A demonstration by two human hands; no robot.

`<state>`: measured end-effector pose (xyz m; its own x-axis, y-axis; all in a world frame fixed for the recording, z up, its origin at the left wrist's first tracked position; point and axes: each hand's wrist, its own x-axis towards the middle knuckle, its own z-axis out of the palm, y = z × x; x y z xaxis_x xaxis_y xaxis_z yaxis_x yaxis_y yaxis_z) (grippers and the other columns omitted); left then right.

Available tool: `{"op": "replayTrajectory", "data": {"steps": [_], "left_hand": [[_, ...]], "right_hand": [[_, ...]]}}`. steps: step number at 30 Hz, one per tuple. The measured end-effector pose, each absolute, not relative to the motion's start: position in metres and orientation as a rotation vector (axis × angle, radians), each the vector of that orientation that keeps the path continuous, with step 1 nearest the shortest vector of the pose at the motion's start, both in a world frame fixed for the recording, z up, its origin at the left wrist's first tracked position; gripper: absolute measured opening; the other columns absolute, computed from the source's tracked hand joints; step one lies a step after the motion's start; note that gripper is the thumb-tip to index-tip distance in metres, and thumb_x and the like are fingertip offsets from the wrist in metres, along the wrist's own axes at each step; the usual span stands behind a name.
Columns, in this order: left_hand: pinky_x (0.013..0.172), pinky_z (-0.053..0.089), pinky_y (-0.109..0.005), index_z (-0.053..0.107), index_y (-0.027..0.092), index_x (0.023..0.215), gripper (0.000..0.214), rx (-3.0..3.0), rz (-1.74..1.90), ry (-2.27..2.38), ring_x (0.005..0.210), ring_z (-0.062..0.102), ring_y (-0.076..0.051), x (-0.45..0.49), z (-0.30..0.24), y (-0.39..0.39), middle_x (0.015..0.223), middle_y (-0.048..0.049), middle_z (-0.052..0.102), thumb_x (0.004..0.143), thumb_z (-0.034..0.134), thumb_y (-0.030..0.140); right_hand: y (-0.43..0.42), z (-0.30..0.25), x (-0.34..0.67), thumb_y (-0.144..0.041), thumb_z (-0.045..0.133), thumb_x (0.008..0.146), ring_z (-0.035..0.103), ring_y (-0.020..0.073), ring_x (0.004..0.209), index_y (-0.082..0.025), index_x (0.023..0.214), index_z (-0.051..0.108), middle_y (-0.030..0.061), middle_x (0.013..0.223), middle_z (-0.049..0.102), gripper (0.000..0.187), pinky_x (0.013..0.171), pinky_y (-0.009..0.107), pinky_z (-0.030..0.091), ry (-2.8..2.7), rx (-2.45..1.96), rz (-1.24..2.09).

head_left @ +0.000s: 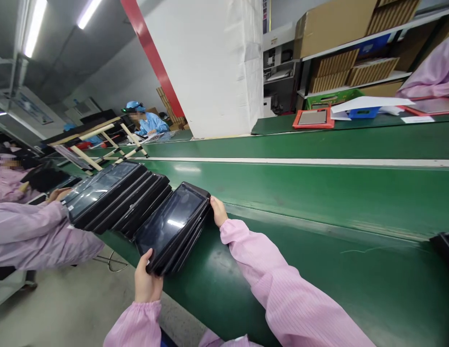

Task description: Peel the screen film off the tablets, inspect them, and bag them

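Note:
A small stack of black tablet-like screens (171,224) lies on the near edge of the green conveyor belt (318,193). My left hand (146,279) grips the near end of this stack, thumb on top. At the far end my right hand (219,211) presses against the stack, its fingers hidden behind it. Both my sleeves are pink. Further left, several more black screens (112,195) lie fanned out, overlapping, on the belt edge.
A co-worker's pink sleeve (36,233) reaches toward the fanned screens at left. A white pillar (210,67) stands behind the belt. A red tray (313,118), papers and shelves with cardboard boxes (336,24) are at right. A person in blue (146,120) sits far back.

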<state>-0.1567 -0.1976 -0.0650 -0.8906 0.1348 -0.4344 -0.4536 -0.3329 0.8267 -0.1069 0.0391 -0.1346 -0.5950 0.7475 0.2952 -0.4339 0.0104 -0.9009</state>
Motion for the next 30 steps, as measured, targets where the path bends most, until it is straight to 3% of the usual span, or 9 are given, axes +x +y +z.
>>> {"op": "replayTrajectory", "data": {"steps": [9, 15, 17, 20, 22, 24, 26, 27, 30], "left_hand": [[0.061, 0.052, -0.015, 0.065, 0.017, 0.072, 0.018, -0.336, 2.292, 1.615, 0.069, 0.064, -0.008, -0.159, -0.062, -0.199, 0.070, 0.0034, 0.066, 0.088, 0.059, 0.010], [0.064, 0.051, -0.016, 0.065, 0.020, 0.084, 0.009, 0.016, 2.381, 1.745, 0.079, 0.066, -0.011, -0.137, -0.041, -0.196, 0.082, 0.0040, 0.066, 0.077, 0.071, 0.017], [0.070, 0.053, -0.019, 0.067, 0.021, 0.097, 0.021, 0.163, 2.319, 1.824, 0.088, 0.068, -0.015, -0.116, -0.046, -0.194, 0.093, 0.0003, 0.070, 0.077, 0.073, 0.024], [0.091, 0.055, -0.029, 0.063, 0.023, 0.124, 0.054, 0.288, 2.134, 1.945, 0.115, 0.065, -0.025, -0.076, -0.070, -0.194, 0.128, -0.0092, 0.066, 0.073, 0.078, 0.030], [0.099, 0.054, -0.034, 0.062, 0.024, 0.129, 0.077, 0.342, 1.875, 1.915, 0.125, 0.061, -0.031, -0.055, -0.086, -0.199, 0.143, -0.0133, 0.057, 0.057, 0.090, 0.027], [0.100, 0.055, -0.042, 0.068, 0.022, 0.123, 0.079, 0.468, 1.559, 1.826, 0.118, 0.065, -0.036, -0.053, -0.093, -0.209, 0.139, -0.0165, 0.061, 0.047, 0.094, 0.024], [0.103, 0.053, -0.048, 0.076, 0.023, 0.110, 0.055, 0.669, 1.293, 1.881, 0.112, 0.067, -0.037, -0.075, -0.089, -0.219, 0.124, -0.0156, 0.070, 0.057, 0.090, 0.031], [0.106, 0.050, -0.047, 0.078, 0.024, 0.099, 0.041, 0.729, 1.339, 2.031, 0.114, 0.066, -0.037, -0.094, -0.084, -0.222, 0.117, -0.0142, 0.074, 0.061, 0.088, 0.035], [0.118, 0.037, -0.047, 0.071, 0.027, 0.115, 0.041, 0.762, 1.685, 2.432, 0.127, 0.058, -0.033, -0.169, -0.069, -0.222, 0.130, -0.0096, 0.067, 0.078, 0.071, 0.043]], "right_hand": [[0.031, -0.116, -0.091, -0.043, 0.062, 0.096, 0.065, 0.0229, 0.106, -0.016, 0.109, 0.066, 0.0076, 0.113, 0.068, 0.030, 0.099, 0.047, 0.050, -1.347, -0.409, 1.725], [0.017, -0.085, -0.089, -0.049, 0.077, 0.072, 0.067, 0.0225, 0.100, -0.024, 0.112, 0.057, 0.0023, 0.106, 0.070, 0.052, 0.094, 0.039, 0.053, -1.132, -0.492, 1.813], [0.020, -0.081, -0.071, -0.048, 0.074, 0.070, 0.068, 0.0233, 0.096, -0.025, 0.114, 0.056, 0.0019, 0.105, 0.071, 0.053, 0.086, 0.038, 0.056, -1.071, -0.524, 1.839], [0.036, -0.090, -0.021, -0.047, 0.069, 0.066, 0.069, 0.0252, 0.089, -0.024, 0.107, 0.060, 0.0022, 0.095, 0.072, 0.048, 0.078, 0.038, 0.058, -1.007, -0.632, 1.835], [0.049, -0.100, 0.025, -0.046, 0.066, 0.063, 0.069, 0.0262, 0.080, -0.023, 0.093, 0.063, 0.0034, 0.079, 0.071, 0.038, 0.071, 0.038, 0.057, -0.982, -0.740, 1.818], [0.060, -0.110, 0.072, -0.044, 0.065, 0.063, 0.066, 0.0260, 0.066, -0.024, 0.080, 0.063, 0.0035, 0.062, 0.066, 0.027, 0.060, 0.038, 0.055, -0.975, -0.844, 1.804], [0.065, -0.117, 0.115, -0.040, 0.066, 0.063, 0.063, 0.0245, 0.054, -0.024, 0.073, 0.063, 0.0029, 0.052, 0.062, 0.019, 0.052, 0.037, 0.052, -0.973, -0.928, 1.790], [0.066, -0.120, 0.132, -0.038, 0.067, 0.063, 0.061, 0.0237, 0.050, -0.024, 0.070, 0.063, 0.0027, 0.050, 0.060, 0.016, 0.049, 0.036, 0.050, -0.974, -0.963, 1.785], [0.064, -0.125, 0.170, -0.034, 0.069, 0.067, 0.059, 0.0217, 0.046, -0.024, 0.066, 0.063, 0.0030, 0.049, 0.061, 0.012, 0.047, 0.034, 0.048, -0.975, -1.042, 1.771]]}}
